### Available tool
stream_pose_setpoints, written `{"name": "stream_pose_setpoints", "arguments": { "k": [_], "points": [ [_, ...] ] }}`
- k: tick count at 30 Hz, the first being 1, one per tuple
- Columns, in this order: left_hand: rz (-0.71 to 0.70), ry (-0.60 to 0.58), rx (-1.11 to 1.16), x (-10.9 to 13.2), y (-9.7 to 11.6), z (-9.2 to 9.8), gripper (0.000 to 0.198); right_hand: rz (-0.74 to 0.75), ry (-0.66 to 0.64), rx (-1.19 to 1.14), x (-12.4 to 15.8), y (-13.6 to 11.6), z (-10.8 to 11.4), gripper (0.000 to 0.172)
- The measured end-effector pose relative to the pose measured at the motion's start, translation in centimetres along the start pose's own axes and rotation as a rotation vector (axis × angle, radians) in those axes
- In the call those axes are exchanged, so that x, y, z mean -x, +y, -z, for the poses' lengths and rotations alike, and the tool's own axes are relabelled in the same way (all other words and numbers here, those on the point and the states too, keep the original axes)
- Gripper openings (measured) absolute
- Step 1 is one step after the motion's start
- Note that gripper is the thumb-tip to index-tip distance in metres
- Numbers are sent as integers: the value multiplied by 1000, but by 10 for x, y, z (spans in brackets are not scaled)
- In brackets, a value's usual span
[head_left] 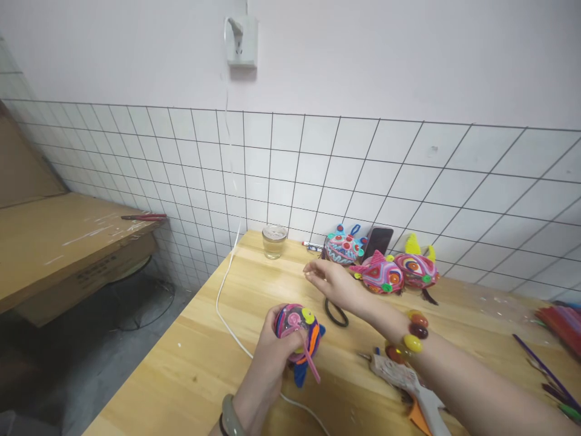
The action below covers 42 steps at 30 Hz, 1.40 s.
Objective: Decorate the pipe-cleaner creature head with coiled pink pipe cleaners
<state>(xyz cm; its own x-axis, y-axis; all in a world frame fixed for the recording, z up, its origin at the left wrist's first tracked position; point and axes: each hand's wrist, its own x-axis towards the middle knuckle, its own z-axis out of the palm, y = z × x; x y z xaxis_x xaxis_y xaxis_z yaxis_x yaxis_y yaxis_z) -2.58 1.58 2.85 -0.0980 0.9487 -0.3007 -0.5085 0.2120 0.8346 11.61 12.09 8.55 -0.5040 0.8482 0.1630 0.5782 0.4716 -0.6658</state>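
My left hand (276, 351) grips a round pipe-cleaner fish ornament (313, 324) with dark, orange and pink stripes, a yellow-green button and blue fins. Under its thumb a pink strip (311, 360) sticks out over the ornament. My right hand (331, 281) is in the air above the table, fingers loosely bent and thumb apart, with nothing visible in it. Just beyond it sits a blue and pink ornament (344, 248). Two pink fish ornaments (382, 275) stand to its right. Beneath my right forearm lies a white glue gun (399, 372).
A glass of liquid (274, 243) stands by the tiled wall, near a marker (312, 246) and a leaning phone (378, 241). A white cable (222, 297) runs across the table. A black loop (336, 313) and red pipe cleaners (560, 327) lie on it. Cardboard (72, 242) is at left.
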Motion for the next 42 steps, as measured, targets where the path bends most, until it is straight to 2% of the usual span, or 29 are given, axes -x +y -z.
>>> {"name": "stream_pose_setpoints", "arguments": {
  "k": [3, 4, 8, 13, 17, 20, 27, 36, 42],
  "points": [
    [-34, 35, 13, -2, 0, 2, 53, -59, -30, -63, 10, 16, -1, 47],
    [-47, 42, 20, -2, 1, 2, 53, -67, -51, -97, 17, 16, -3, 51],
    [-103, -5, 68, 5, 6, 2, 52, -52, -132, -252, 51, 0, -20, 49],
    [-95, -108, 167, 10, 7, 0, 56, -51, -29, -403, 74, -16, -31, 48],
    [-96, -200, 200, 12, 6, -1, 57, -73, 4, -484, 77, -19, -29, 45],
    [-97, -225, 203, 14, 7, -2, 55, -116, 32, -510, 79, -24, -28, 44],
    [-118, -150, 198, 16, 5, -4, 56, -200, 79, -599, 81, -34, -36, 43],
    [-51, -199, 207, 11, 3, 0, 47, -303, 78, -736, 76, -35, -37, 49],
    [27, -200, 270, 9, 0, -1, 40, -301, 138, -681, 76, -22, -40, 57]
  ]
}}
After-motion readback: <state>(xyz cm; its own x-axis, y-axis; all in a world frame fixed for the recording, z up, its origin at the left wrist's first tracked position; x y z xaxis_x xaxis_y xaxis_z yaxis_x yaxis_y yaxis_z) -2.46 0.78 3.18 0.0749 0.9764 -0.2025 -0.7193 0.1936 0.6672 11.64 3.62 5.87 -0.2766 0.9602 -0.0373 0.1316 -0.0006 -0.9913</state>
